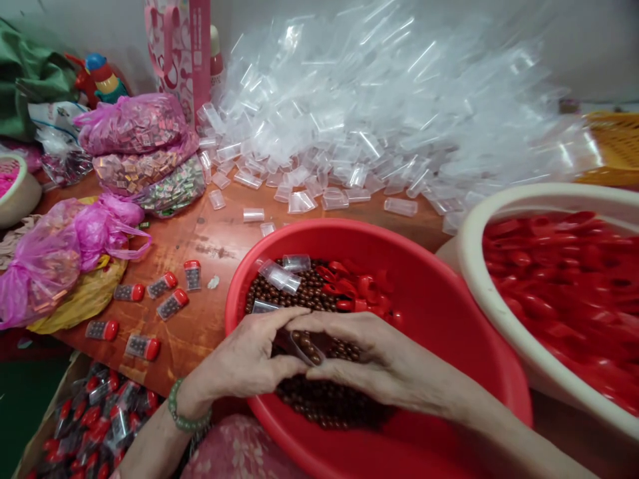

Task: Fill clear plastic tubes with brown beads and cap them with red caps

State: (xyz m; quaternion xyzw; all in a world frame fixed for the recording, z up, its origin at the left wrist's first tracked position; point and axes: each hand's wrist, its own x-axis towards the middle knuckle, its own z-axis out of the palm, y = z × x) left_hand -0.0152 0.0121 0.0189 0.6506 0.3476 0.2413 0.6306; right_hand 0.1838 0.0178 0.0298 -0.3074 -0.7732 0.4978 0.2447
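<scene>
Over the red basin (499, 372), my left hand (249, 356) and my right hand (359, 352) meet with curved fingers around a clear plastic tube (308, 348) holding brown balls. Its mouth shows between the thumbs; the rest is hidden by my fingers. Below them lies a heap of brown balls (324, 412). Clear empty tubes (282, 276) rest on these balls near the basin's far left side. Red caps (368, 289) are piled beside them. A green bead bracelet circles my left wrist.
Filled, red-capped tubes (172, 304) lie on the table (214, 246) at left; more fill a box (94, 426) below. A cream basin (472, 246) of red caps stands right. Clear tubes (359, 113) are heaped behind, with pink bags (134, 126) at back left.
</scene>
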